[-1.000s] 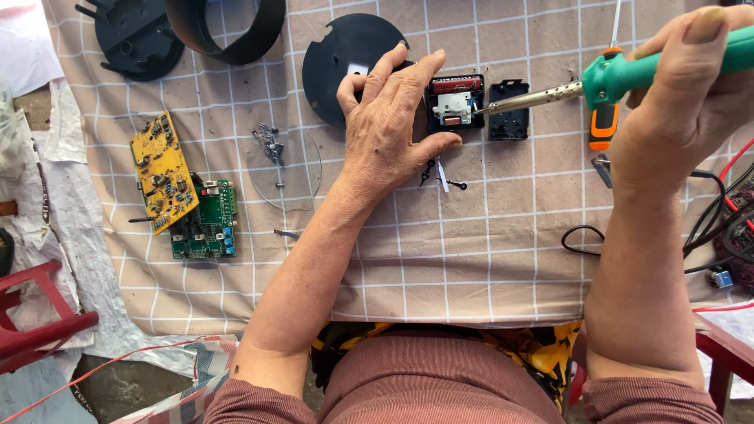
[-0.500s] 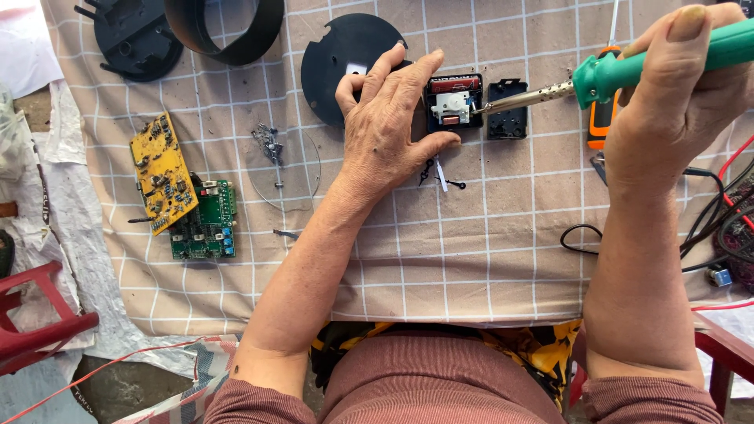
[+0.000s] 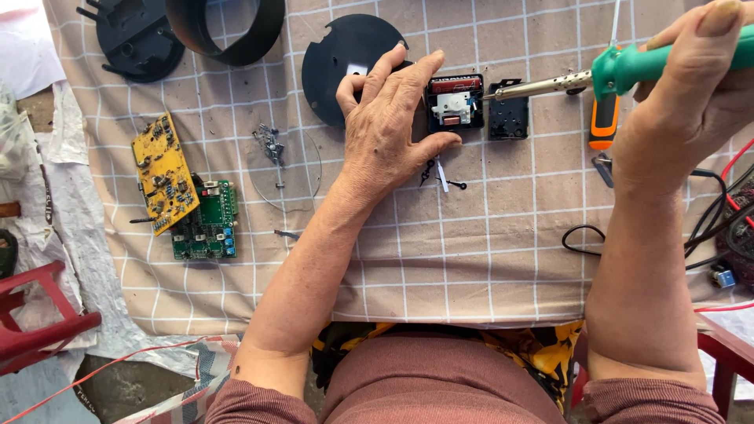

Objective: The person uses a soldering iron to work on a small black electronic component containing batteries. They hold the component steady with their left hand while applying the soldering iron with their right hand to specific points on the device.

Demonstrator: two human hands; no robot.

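Observation:
My left hand (image 3: 393, 118) rests on the checked cloth and grips a small black clock movement (image 3: 454, 104) between thumb and fingers. Inside the movement show a white part and a red strip. My right hand (image 3: 691, 94) holds a green-handled soldering iron (image 3: 628, 72); its metal tip points left and reaches the movement's right edge. A black square cover (image 3: 508, 118) lies just right of the movement. Loose clock hands (image 3: 440, 174) lie below my left thumb. A black round disc (image 3: 338, 59) sits partly under my left fingers.
A yellow circuit board (image 3: 163, 171) and a green circuit board (image 3: 208, 224) lie at left. A clear disc with a small metal part (image 3: 275, 153) sits mid-cloth. Black plastic housings (image 3: 181, 31) are at top left. An orange-handled tool (image 3: 603, 122) and black cables (image 3: 707, 228) lie right.
The soldering iron's tip has stayed at the movement's right edge, shifting only slightly. My left hand has kept its hold on the movement.

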